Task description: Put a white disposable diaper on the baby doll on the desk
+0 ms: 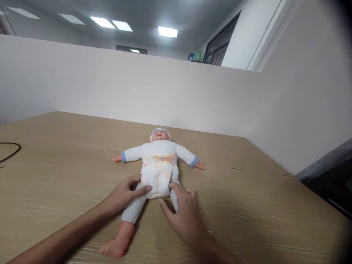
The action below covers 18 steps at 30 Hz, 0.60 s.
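Diaper (156, 179) on doll (160, 148) | L hand (127, 190) @ doll's side, prob. steadying, grip unclear | R hand (183, 212) loosely splayed @ doll's leg (173, 201)

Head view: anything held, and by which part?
Can't tell if gripped: left hand touches the diaper at one lower side edge; right hand is at the other.

Passing room on the tabletop (68, 176) either side of the doll (160, 149), wall (143, 90) beyond.
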### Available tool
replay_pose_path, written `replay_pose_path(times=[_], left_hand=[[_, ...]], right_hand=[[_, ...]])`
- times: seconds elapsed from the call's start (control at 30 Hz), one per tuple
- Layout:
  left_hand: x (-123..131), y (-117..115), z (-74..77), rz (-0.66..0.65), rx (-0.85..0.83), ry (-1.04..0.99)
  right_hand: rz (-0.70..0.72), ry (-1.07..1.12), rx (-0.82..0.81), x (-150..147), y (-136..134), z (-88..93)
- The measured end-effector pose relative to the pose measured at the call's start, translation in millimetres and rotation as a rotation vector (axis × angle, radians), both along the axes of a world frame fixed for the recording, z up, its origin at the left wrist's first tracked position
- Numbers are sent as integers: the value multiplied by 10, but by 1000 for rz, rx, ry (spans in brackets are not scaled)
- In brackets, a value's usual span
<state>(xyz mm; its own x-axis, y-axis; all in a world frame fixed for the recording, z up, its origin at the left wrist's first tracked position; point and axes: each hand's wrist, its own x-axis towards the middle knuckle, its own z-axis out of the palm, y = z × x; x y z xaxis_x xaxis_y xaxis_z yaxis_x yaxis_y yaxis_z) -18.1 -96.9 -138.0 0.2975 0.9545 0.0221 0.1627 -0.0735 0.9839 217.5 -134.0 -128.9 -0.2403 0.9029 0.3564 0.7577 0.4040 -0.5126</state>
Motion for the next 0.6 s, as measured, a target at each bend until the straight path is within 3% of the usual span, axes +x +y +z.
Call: replay_pose_path(times=[0.27,0.43,0.6], left_hand=[[-69,21,69,-34,-6,13],[-80,16,64,-48,-13,10],[-71,15,16,-13,9,12]], right_hand=[[-46,123,-123,152,212,121],[-99,141,-226,272,209,173],[-66,109,-194,251,185,186]])
